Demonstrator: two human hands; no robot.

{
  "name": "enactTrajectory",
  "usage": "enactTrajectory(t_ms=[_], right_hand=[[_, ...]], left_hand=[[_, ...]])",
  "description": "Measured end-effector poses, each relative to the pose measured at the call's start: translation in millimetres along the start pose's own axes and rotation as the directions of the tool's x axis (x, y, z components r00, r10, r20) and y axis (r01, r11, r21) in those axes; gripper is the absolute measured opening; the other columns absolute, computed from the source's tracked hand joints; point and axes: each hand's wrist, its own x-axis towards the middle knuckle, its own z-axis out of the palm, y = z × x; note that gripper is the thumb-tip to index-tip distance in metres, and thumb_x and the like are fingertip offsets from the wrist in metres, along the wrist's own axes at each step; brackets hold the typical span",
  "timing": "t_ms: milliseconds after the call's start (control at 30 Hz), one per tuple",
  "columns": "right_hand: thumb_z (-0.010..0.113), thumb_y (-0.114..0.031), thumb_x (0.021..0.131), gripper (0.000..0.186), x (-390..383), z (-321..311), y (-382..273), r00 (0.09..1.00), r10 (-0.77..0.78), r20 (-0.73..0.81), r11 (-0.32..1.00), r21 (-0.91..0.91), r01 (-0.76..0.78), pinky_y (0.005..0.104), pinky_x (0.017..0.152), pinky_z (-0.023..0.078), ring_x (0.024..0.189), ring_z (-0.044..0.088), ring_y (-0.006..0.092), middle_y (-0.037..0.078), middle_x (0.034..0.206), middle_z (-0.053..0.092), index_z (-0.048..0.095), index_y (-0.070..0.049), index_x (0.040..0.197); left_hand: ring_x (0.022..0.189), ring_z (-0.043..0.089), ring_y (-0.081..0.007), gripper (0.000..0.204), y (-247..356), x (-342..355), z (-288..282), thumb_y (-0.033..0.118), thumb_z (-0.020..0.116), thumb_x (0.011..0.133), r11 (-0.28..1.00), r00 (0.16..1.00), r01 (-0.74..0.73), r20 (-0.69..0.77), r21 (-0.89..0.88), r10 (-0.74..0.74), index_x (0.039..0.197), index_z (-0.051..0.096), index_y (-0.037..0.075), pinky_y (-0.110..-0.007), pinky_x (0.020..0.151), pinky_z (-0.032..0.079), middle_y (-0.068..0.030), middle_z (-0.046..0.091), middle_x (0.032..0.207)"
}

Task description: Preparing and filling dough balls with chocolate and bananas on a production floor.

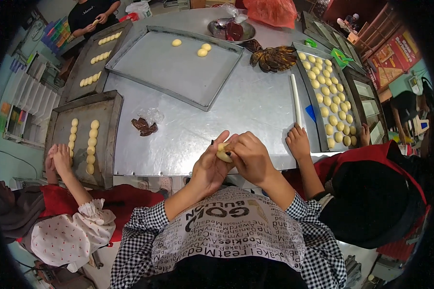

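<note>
My left hand (208, 166) cradles a pale yellow dough piece (223, 155) above the front edge of the steel table (169, 130). My right hand (250, 156) grips the same piece, its thumb and fingers pressed onto it; part of the dough is hidden by the fingers. To the left of my hands lies a dark brown lump (143, 127) with crumpled clear plastic (152, 115). A white rod (295, 98) lies to the right.
Trays of dough balls (107, 144), [tray of several balls] (313, 96) flank me; a larger tray (169, 72) holds three balls. Bananas (272, 60) and a bowl (222, 29) sit behind. Co-workers' hands (60, 156), (298, 142) reach in from both sides; another person (92, 19) stands at back left.
</note>
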Motion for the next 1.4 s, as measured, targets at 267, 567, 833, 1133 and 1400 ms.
enactTrajectory(t_ms=[267,567,833,1133,1400], right_hand=[[0.065,-0.004,0.070,0.026,10.9,-1.7,-1.5,0.997,0.041,0.060,0.997,0.066,-0.045,0.0364,0.076,0.042,0.084,0.055,0.0263,0.008,0.089,0.058,0.064,-0.007,0.096],[0.063,-0.007,0.075,0.025,17.2,16.2,3.2,1.000,-0.021,0.015,0.993,0.112,0.020,0.0360,0.080,0.039,0.094,0.053,0.0254,0.009,0.101,0.058,0.063,-0.009,0.100],[0.069,-0.010,0.068,0.029,22.3,28.3,-5.6,0.998,0.030,0.051,0.996,0.085,-0.035,0.0373,0.083,0.037,0.099,0.052,0.0265,0.008,0.109,0.057,0.063,-0.007,0.096],[0.066,-0.007,0.070,0.019,28.9,47.1,-11.0,0.998,-0.055,0.029,0.997,0.065,0.053,0.0363,0.077,0.038,0.093,0.054,0.0255,0.005,0.099,0.059,0.061,-0.006,0.088],[0.064,-0.007,0.073,0.018,36.9,44.8,-16.4,0.991,-0.133,-0.007,0.991,0.026,0.133,0.0361,0.076,0.038,0.089,0.054,0.0249,0.005,0.096,0.060,0.061,-0.009,0.091]], left_hand=[[0.117,0.048,-0.0178,0.059,7.1,-5.2,-4.4,0.036,0.044,0.098,0.999,0.998,-0.017,-0.063,0.047,0.020,0.144,0.022,0.007,-0.038,0.101,0.039,-0.0077,0.047,0.128],[0.117,0.050,-0.0198,0.052,16.3,-8.3,-17.9,0.037,0.039,0.099,0.991,0.990,-0.017,-0.144,-0.134,-0.003,0.141,0.030,0.009,-0.038,0.101,0.042,-0.0095,0.044,0.135],[0.112,0.054,-0.0212,0.051,26.1,-22.1,-23.6,0.039,0.038,0.099,0.975,0.990,-0.111,-0.112,-0.191,0.090,0.139,0.032,0.008,-0.037,0.097,0.047,-0.0115,0.042,0.138],[0.125,0.042,-0.0205,0.061,22.7,-33.8,-23.8,0.040,0.042,0.097,0.966,0.964,-0.250,-0.072,0.065,0.254,0.144,0.023,0.007,-0.042,0.105,0.034,-0.0122,0.038,0.138],[0.127,0.040,-0.0222,0.056,32.9,-32.0,-31.8,0.041,0.038,0.098,0.959,0.946,-0.281,-0.174,-0.025,0.272,0.144,0.025,0.010,-0.040,0.104,0.036,-0.0103,0.030,0.147]])
